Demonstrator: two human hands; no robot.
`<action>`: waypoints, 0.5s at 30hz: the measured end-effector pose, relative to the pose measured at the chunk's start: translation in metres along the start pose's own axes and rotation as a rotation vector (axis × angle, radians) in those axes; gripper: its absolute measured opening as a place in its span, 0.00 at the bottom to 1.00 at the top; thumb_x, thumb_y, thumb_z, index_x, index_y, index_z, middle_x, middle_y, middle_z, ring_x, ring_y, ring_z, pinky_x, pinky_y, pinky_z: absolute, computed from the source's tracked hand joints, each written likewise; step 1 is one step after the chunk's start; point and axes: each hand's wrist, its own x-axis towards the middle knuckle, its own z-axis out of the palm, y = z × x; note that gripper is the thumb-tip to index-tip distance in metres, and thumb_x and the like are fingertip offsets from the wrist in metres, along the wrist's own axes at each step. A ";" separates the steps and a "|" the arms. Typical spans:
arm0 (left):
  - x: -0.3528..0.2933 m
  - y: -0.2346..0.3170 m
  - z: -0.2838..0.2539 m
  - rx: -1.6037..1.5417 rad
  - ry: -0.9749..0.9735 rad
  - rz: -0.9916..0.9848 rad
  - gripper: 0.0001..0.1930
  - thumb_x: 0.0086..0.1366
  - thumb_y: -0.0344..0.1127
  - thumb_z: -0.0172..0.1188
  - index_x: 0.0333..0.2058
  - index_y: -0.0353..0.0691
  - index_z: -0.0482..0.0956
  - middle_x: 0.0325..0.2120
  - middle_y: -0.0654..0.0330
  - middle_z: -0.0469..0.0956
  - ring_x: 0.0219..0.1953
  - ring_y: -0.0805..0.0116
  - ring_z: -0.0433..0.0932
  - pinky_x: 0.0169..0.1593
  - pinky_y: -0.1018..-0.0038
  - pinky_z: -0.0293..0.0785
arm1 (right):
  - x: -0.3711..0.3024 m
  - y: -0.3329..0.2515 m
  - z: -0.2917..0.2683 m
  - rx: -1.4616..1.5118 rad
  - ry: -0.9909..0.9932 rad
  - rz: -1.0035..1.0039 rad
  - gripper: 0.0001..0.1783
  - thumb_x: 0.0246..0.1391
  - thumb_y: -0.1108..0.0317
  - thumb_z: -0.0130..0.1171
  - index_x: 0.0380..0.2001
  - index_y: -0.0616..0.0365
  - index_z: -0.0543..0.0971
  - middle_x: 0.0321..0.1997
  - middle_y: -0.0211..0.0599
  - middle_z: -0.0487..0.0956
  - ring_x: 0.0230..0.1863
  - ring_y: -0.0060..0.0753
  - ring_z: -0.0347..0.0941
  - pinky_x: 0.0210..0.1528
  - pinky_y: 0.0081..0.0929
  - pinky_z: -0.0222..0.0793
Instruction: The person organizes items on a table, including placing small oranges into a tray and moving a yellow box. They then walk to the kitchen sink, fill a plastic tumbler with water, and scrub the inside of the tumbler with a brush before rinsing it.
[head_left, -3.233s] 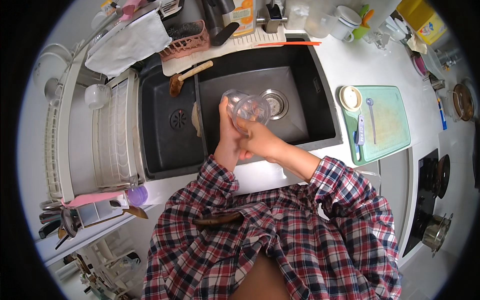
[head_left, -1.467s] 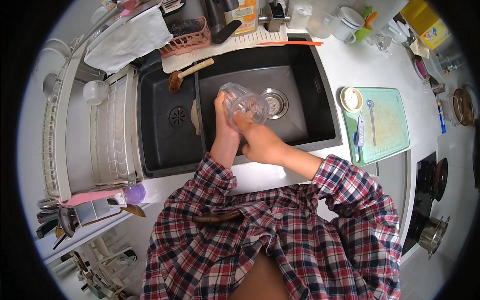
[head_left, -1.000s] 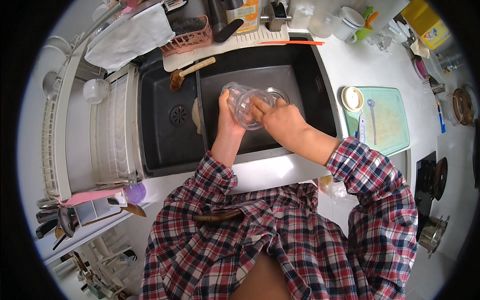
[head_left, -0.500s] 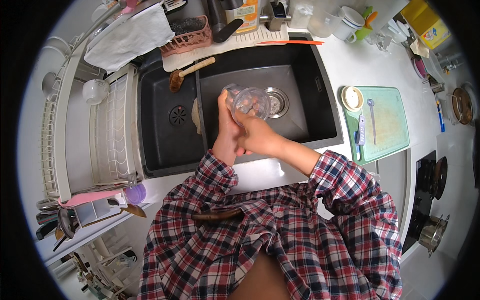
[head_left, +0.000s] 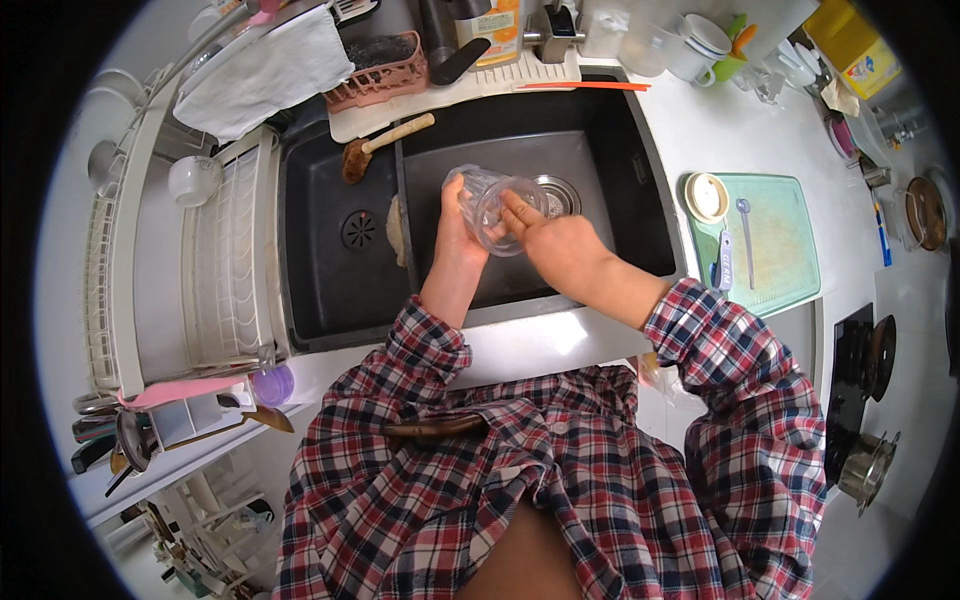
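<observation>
Over the large sink basin, my left hand point(head_left: 462, 222) is wrapped round the side of a clear, see-through cup point(head_left: 482, 188). The cup is tilted, its round mouth facing up and toward my right side. My right hand point(head_left: 565, 248) is at that mouth, with the index and middle fingers stretched out over the rim into the opening. Its other fingers look curled, and the thumb is hidden. Beneath the hands lies the dark double sink point(head_left: 625, 255), its metal drain point(head_left: 562, 192) partly covered by the cup and right hand.
A wooden-handled brush point(head_left: 398, 133) and a pale cloth-like piece point(head_left: 395, 230) rest by the sink divider. To the right, a green cutting board point(head_left: 785, 235) carries a round cream lid point(head_left: 706, 197) and a thin stick point(head_left: 746, 245). A white dish rack point(head_left: 232, 260) stands left, holding a white cup point(head_left: 193, 182).
My right hand has let go of the cup's side and shifted right, bringing its fingers to the mouth. The left hand still holds the cup, now tilted more to the right.
</observation>
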 end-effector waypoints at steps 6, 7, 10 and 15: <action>-0.007 -0.005 -0.005 0.002 -0.037 -0.002 0.23 0.62 0.55 0.54 0.46 0.43 0.70 0.40 0.53 0.77 0.41 0.54 0.78 0.44 0.58 0.77 | 0.020 -0.027 0.002 0.821 -0.285 0.185 0.38 0.41 0.79 0.56 0.60 0.61 0.61 0.56 0.55 0.72 0.41 0.46 0.79 0.40 0.37 0.77; -0.009 -0.004 -0.003 0.001 -0.037 -0.019 0.23 0.62 0.55 0.54 0.46 0.43 0.70 0.40 0.53 0.77 0.40 0.54 0.78 0.43 0.58 0.77 | 0.020 -0.031 -0.011 1.036 -0.336 0.235 0.37 0.42 0.79 0.56 0.60 0.61 0.61 0.52 0.55 0.74 0.44 0.48 0.78 0.42 0.38 0.76; -0.012 0.001 -0.002 0.012 -0.037 -0.045 0.22 0.62 0.55 0.54 0.43 0.43 0.71 0.38 0.54 0.77 0.38 0.55 0.78 0.41 0.59 0.77 | 0.020 -0.033 -0.013 1.102 -0.330 0.221 0.35 0.44 0.78 0.55 0.59 0.59 0.61 0.55 0.53 0.73 0.45 0.49 0.78 0.41 0.39 0.75; -0.005 -0.005 -0.002 0.045 0.007 0.001 0.17 0.62 0.53 0.54 0.36 0.45 0.74 0.34 0.58 0.78 0.35 0.59 0.78 0.36 0.64 0.77 | 0.001 -0.009 0.019 0.404 -0.079 -0.060 0.40 0.45 0.78 0.55 0.65 0.52 0.60 0.64 0.42 0.67 0.37 0.49 0.79 0.34 0.35 0.78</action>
